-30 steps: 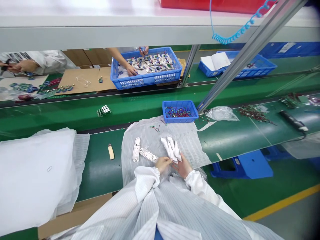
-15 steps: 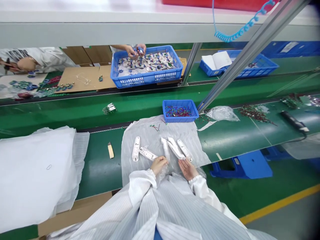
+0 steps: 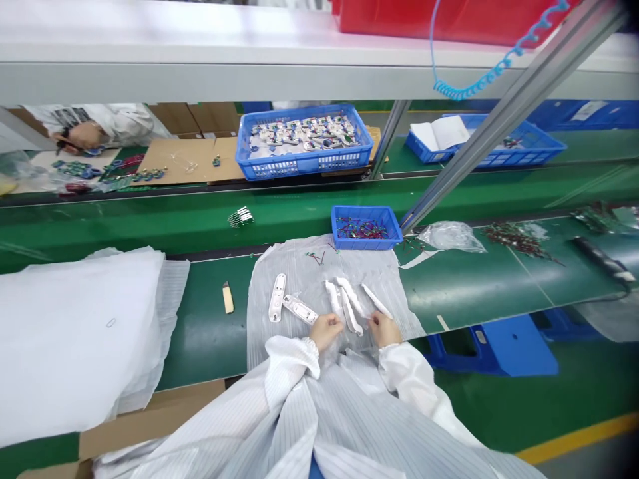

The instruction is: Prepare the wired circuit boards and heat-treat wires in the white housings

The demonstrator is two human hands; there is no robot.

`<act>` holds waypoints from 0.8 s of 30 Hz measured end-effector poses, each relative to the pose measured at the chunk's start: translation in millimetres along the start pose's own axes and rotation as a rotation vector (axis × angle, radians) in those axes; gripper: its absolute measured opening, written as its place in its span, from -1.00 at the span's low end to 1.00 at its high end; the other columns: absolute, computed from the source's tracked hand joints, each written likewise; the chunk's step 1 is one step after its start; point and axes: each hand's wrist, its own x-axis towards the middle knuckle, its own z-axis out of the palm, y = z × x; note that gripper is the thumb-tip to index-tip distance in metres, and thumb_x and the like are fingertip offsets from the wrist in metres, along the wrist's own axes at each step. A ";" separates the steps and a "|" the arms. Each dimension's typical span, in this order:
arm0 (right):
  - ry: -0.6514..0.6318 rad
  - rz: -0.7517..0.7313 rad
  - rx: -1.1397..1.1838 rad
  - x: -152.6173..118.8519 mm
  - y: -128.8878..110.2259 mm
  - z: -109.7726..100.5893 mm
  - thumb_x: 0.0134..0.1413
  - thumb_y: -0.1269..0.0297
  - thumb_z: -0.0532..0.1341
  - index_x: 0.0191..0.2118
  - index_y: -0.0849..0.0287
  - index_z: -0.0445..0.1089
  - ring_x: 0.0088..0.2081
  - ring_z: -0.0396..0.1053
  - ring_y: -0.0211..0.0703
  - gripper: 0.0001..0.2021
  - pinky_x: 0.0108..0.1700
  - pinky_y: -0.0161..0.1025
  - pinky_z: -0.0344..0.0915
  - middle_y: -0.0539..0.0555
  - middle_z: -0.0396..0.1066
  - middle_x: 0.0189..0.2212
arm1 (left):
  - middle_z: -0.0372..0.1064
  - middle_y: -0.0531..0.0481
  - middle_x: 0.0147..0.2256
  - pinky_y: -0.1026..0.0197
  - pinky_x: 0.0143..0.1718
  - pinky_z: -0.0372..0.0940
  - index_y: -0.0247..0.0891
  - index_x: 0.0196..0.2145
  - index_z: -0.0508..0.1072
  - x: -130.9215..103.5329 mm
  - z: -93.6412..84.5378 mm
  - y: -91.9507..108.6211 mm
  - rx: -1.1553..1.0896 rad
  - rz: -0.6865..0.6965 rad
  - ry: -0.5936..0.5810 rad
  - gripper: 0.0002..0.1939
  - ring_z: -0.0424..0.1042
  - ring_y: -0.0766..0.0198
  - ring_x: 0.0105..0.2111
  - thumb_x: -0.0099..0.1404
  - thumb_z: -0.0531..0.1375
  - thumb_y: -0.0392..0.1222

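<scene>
White parts (image 3: 305, 132) fill a blue crate (image 3: 305, 164); a smaller tray (image 3: 368, 244) at the bench (image 3: 204, 332)'s far edge holds wired bits (image 3: 367, 229). Slim white pieces (image 3: 352, 297) lie near its front edge, by left hand (image 3: 326, 331) and right hand (image 3: 386, 330), fingers narrowed, their grip unclear.

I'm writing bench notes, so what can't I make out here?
All in the head view:
Left hand, right hand: grip too small to tell.
Small blue bin: number of parts, hidden by overlap.
Red box: top cut off by the upper edge.
Co-worker: head hidden by the shelf.
</scene>
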 end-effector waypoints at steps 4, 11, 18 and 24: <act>-0.042 -0.189 -0.058 -15.1 -37.6 -29.3 -0.06 0.17 0.19 -0.43 0.08 0.39 -0.21 0.35 0.01 -0.88 -0.13 -0.12 0.23 0.08 0.42 -0.35 | 0.17 0.14 -0.60 0.27 -0.36 0.11 -0.27 -0.58 0.31 1.7 4.1 36.0 -0.068 0.094 0.052 -0.90 0.19 0.35 -0.50 0.04 0.11 -0.22; -0.389 -0.634 0.014 -43.1 -79.4 -39.5 -0.03 0.21 0.21 -0.44 0.12 0.41 -0.14 0.36 0.00 -0.89 -0.04 -0.10 0.21 0.10 0.43 -0.23 | 0.34 0.06 -0.53 0.28 -0.34 0.21 -0.31 -0.43 0.45 -12.4 14.1 69.3 -0.149 0.188 -0.005 -0.85 0.31 0.32 -0.46 0.09 0.10 -0.24; 0.190 -0.326 0.331 -30.8 -59.6 -43.9 -0.05 -0.02 0.19 -0.35 0.14 0.23 -0.51 0.26 -0.21 -0.68 -0.44 -0.29 0.17 -0.04 0.30 -0.56 | 0.41 -0.07 -0.46 0.14 -0.20 0.22 -0.24 -0.55 0.42 -33.9 -48.5 -14.1 -0.060 -0.099 0.223 -0.83 0.39 0.13 -0.30 0.12 0.15 -0.14; -0.402 -0.032 0.304 -22.5 -53.6 12.9 -0.18 0.24 0.31 -0.47 0.08 0.30 -0.25 0.34 -0.05 -0.84 -0.20 -0.21 0.19 0.01 0.33 -0.56 | 0.26 -0.04 -0.64 0.11 -0.32 0.20 -0.24 -0.70 0.34 -14.8 -53.1 -60.8 0.047 -0.382 0.216 -0.56 0.37 0.10 -0.42 0.17 0.16 0.10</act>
